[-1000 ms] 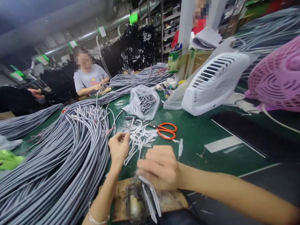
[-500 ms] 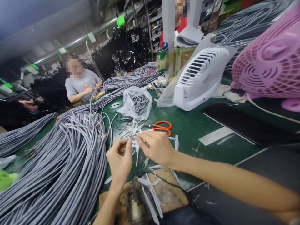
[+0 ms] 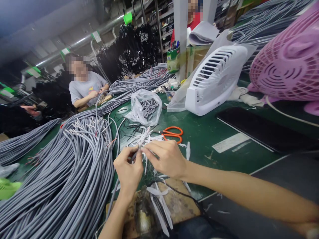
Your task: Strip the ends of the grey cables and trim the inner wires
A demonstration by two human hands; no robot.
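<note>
A grey cable [image 3: 134, 156] is pinched between the thumb and fingers of my left hand [image 3: 129, 169]. Its end, with pale thin wires [image 3: 148, 130], points up and away past my fingertips. My right hand [image 3: 165, 157] meets the left one, its thumb and forefinger closed on the cable by that end. Just beyond both hands lie white strips [image 3: 132, 141] and short dark tube pieces. Orange-handled scissors [image 3: 173, 134] rest on the green table to the right of them. Farther back, a clear plastic bag [image 3: 136, 103] holds many short grey tubes.
A large bundle of grey cables [image 3: 82, 166] covers the left side. On the right stand a white fan [image 3: 215, 79] and a pink fan [image 3: 284, 73], with a dark flat tablet-like object [image 3: 261, 129] in front. A stained board [image 3: 176, 199] lies near me. A co-worker [image 3: 87, 86] sits across.
My fingertips have come together on the cable, and its end shows more plainly above them. The cable has come into view below my left hand. The camera has shifted slightly.
</note>
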